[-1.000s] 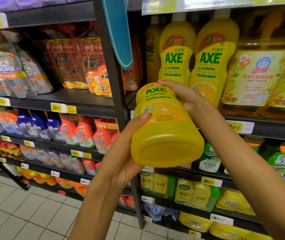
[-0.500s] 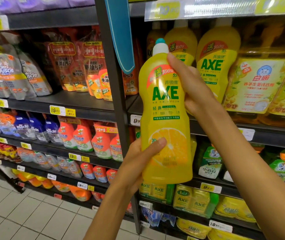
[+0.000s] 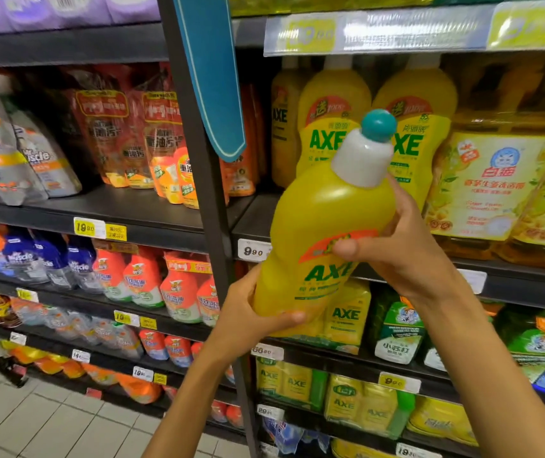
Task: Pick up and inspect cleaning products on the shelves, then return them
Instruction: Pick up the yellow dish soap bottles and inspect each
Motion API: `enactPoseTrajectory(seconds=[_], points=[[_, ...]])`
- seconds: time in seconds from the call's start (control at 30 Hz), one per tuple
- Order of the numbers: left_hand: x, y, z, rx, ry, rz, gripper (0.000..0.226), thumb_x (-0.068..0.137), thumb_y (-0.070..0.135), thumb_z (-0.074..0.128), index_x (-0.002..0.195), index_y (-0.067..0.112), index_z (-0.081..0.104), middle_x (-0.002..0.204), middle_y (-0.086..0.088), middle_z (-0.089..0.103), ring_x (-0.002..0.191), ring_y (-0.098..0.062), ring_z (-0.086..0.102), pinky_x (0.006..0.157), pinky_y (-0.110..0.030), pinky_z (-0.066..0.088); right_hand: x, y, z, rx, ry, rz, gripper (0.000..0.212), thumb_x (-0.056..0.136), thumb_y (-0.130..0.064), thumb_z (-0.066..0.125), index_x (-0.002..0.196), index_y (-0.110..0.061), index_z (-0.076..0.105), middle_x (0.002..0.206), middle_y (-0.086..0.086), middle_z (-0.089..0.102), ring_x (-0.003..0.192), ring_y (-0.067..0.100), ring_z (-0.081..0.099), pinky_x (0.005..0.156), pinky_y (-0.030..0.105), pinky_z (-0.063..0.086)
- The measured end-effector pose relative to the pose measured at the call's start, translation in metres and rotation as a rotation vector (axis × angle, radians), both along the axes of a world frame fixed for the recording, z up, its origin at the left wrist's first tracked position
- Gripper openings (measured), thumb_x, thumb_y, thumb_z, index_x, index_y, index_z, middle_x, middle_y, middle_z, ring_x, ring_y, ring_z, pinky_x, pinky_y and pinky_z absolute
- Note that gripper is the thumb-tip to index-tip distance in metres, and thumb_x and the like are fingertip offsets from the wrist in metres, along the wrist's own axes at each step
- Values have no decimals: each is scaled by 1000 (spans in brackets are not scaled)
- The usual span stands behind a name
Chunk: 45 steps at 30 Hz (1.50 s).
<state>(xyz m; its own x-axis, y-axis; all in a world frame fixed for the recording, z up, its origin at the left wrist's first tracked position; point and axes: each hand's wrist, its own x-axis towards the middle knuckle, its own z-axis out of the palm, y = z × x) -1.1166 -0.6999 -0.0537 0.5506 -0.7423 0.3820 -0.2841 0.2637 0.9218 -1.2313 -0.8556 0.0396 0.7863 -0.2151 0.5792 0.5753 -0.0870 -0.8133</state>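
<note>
Dark metal shelving (image 3: 152, 223) across the whole frame, split by a dark upright post (image 3: 205, 180) just left of centre. Pale tiled floor (image 3: 33, 424) at lower left.

Left of the post, on the middle-left shelf: grey Mr Muscle refill pouches (image 3: 16, 157) at the far left, red-orange pouches (image 3: 139, 127) beside them. One shelf lower: blue Mr Muscle spray bottles (image 3: 49, 259), then orange-and-white spray bottles (image 3: 165, 289). A teal hanging strip (image 3: 211, 77) draped over the post near the top centre.

Right of the post, upper right shelf: a row of yellow AXE bottles (image 3: 324, 127), then large yellow-labelled jugs (image 3: 496, 186) at the far right. Below: small AXE packs (image 3: 347, 315), green pouches (image 3: 400, 328).

Centre of the frame, in front of the shelves and clear of them: a yellow AXE dish-soap bottle (image 3: 317, 236), tilted, top leaning toward the upper right, white cap (image 3: 360, 160) with teal tip (image 3: 378, 124) up. Held in both hands. Right hand (image 3: 397, 252) wrapped round the upper body just under the shoulder, thumb across the red label band. Left hand (image 3: 248, 322) curled under and round the base at lower centre, thumb along the bottom edge.

Price tags on the shelf edges: white "9.90" tag (image 3: 253, 251) left of the bottle, yellow "19.80" tag (image 3: 87, 227) further left.
</note>
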Motion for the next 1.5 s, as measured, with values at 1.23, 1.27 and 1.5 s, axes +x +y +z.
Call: enactPoseTrajectory(seconds=[1.23, 1.27, 1.5], points=[[-4, -34, 7, 27, 377, 85, 58, 63, 81, 48, 93, 38, 72, 107, 3, 72, 103, -17, 66, 94, -43, 51, 47, 12, 15, 376, 60, 46, 109, 37, -58, 88, 127, -8, 53, 119, 20, 62, 121, 48, 50, 100, 61, 42], [-6, -35, 8, 24, 361, 107, 53, 66, 78, 44, 95, 42, 71, 103, 7, 73, 101, -16, 67, 91, -36, 53, 46, 14, 15, 390, 64, 25, 110, 37, -56, 89, 128, -7, 52, 117, 19, 63, 118, 46, 53, 97, 59, 45], [-24, -26, 20, -1, -71, 129, 107, 51, 82, 63, 141, 35, 29, 128, 17, 55, 117, -9, 56, 90, -38, 52, 42, 22, 27, 340, -105, -253, 67, 63, -36, 72, 121, -11, 52, 96, 5, 65, 82, 17, 66, 64, 32, 55]])
